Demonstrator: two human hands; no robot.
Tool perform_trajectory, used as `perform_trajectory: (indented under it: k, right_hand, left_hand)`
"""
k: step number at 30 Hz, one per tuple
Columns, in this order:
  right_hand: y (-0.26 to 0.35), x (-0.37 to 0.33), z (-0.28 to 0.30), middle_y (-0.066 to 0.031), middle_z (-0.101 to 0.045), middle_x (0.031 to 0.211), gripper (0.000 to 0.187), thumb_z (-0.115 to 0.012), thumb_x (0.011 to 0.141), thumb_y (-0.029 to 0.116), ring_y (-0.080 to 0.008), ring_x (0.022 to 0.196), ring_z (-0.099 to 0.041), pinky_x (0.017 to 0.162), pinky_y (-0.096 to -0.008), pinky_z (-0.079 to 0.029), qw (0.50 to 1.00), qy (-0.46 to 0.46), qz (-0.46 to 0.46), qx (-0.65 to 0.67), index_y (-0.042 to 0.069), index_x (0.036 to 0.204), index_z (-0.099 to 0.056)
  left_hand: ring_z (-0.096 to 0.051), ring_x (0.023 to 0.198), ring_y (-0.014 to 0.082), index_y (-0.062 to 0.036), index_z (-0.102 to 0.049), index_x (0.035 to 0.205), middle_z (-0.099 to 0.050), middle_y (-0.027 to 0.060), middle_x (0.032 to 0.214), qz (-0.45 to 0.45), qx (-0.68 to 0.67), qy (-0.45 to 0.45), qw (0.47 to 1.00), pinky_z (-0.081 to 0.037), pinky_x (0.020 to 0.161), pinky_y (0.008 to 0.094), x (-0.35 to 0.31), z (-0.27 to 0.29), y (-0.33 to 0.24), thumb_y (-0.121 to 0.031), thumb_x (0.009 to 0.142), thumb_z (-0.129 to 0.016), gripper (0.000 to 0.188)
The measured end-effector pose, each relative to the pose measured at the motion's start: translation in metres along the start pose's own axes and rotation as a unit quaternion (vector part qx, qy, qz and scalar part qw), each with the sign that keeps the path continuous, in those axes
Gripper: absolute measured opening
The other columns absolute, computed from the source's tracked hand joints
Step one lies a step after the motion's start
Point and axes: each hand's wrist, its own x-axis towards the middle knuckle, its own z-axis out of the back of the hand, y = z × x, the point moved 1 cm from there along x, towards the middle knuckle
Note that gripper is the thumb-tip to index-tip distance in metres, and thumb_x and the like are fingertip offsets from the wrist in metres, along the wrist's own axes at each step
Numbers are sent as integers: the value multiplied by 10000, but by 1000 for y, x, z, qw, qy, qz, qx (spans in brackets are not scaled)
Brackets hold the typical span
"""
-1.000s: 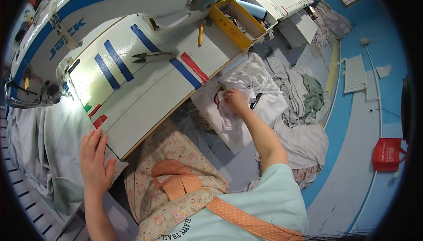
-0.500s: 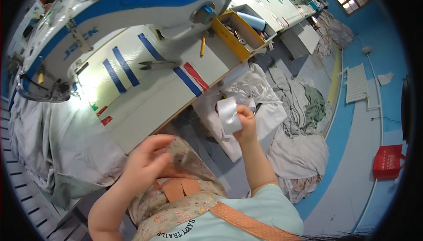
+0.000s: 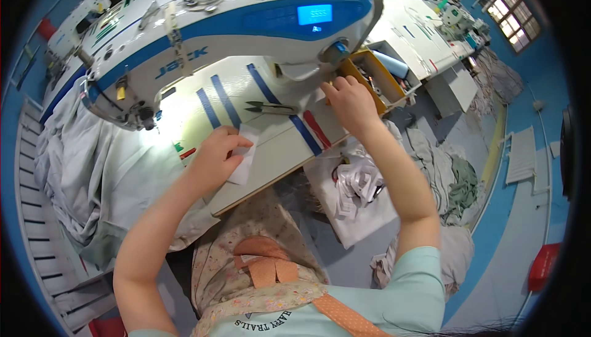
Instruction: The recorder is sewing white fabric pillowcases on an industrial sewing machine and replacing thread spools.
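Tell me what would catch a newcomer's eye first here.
The big blue-and-white sewing machine, with its lit blue screen, spans the upper view. Below it, the left hand rests on a white strip on the pale worktable. The right hand is just beside the open yellow box.

Spread on the pale worktable (image 3: 280, 146), partly beneath the fingers of the left hand (image 3: 215, 159): a plain white slip (image 3: 244, 163), long and narrow, set at a slant, with the lower end near the table's front edge and the left side covered by the hand. At the fingertips of the right hand (image 3: 351, 104), beside the yellow box (image 3: 389, 84) — a slim yellow stick (image 3: 331, 83), mostly hidden, too covered to tell whether gripped or merely touched.
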Motion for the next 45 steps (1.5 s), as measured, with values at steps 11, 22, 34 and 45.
perform_trajectory:
  k: [11, 22, 34, 45]
  right_hand:
    - [12, 17, -1, -74, -605, 732, 144, -584, 736, -5, -230, 734, -630, 684, -325, -527, 985, -83, 20, 151, 28, 876, -574]
    - [129, -2, -7, -56, -576, 817, 68, -555, 842, -36, -119, 720, -616, 666, -226, -506, 780, 21, -110, 616, -5, 898, -534]
    - [129, -5, -15, -76, -586, 860, 87, -545, 856, -53, -136, 759, -622, 696, -245, -513, 766, 39, -111, 632, -7, 926, -520]
    - [46, -7, -28, -117, -586, 976, 152, -594, 856, 25, -263, 839, -595, 742, -317, -469, 923, -203, -139, 296, 29, 1007, -577]
  left_hand:
    - [-530, 1036, 277, -79, -639, 996, -602, 34, 1119, -141, 146, -101, 974, -436, 898, 396, -17, 3, 16, -177, 673, -729, 349]
    - [-525, 1059, 231, -85, -638, 1021, -590, 11, 1124, -119, 106, -97, 982, -419, 925, 381, -17, 5, 16, -171, 654, -735, 389]
    - [-524, 1046, 229, -77, -627, 1018, -579, 16, 1113, -134, 107, -101, 980, -425, 910, 375, -18, 6, 17, -178, 649, -741, 399]
    - [-518, 948, 276, -77, -636, 829, -564, 53, 947, -122, 85, -112, 982, -446, 837, 385, -18, 1, 16, -126, 687, -734, 179]
